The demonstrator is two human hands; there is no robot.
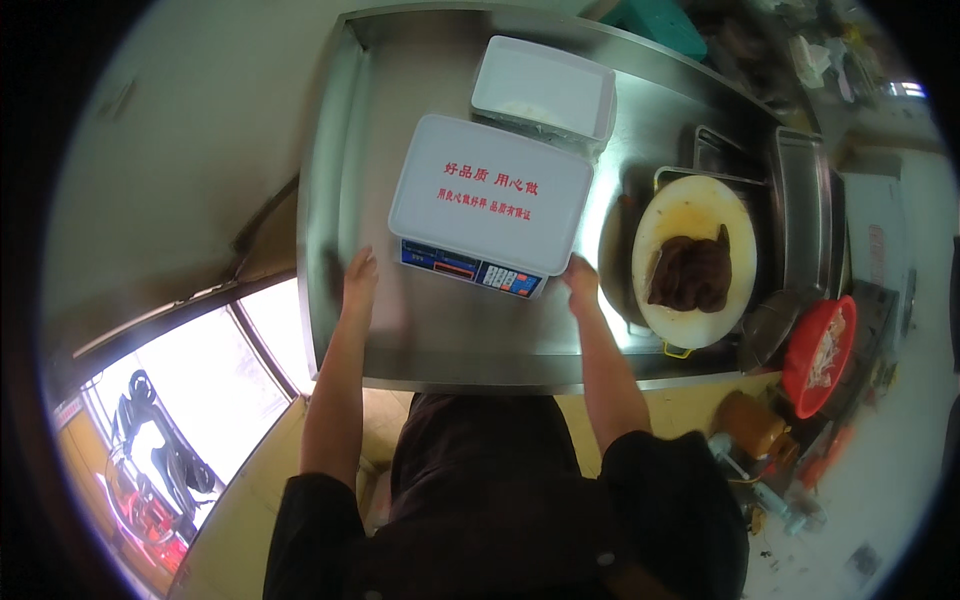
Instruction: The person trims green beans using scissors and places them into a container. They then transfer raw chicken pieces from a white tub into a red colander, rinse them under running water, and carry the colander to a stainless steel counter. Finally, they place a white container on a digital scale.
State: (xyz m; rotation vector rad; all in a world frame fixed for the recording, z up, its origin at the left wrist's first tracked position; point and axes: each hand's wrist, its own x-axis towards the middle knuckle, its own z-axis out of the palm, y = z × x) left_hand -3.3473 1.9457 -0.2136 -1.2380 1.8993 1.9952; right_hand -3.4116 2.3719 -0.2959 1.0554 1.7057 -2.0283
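Note:
In front of me an electronic price scale [469,271] stands on a stainless-steel table [450,330]. Its wide white weighing pan [487,232] bears red writing, and a blue panel with keys shows below the front edge. My left hand [360,279] is a little to the left of the scale, apart from it and holding nothing. At the scale's front right corner is my right hand [582,283]; its fingers are partly hidden by the pan, so their grip is unclear. Behind the scale, a shallow white tray [544,88] rests on a clear-sided stack or container.
An oval white plate [686,199] holding dark brown meat or offal [694,274] sits to the right. Metal trays [802,210] lie beyond it. A red basin [795,375] with pale food is near the right corner. The table has a raised rim [330,187].

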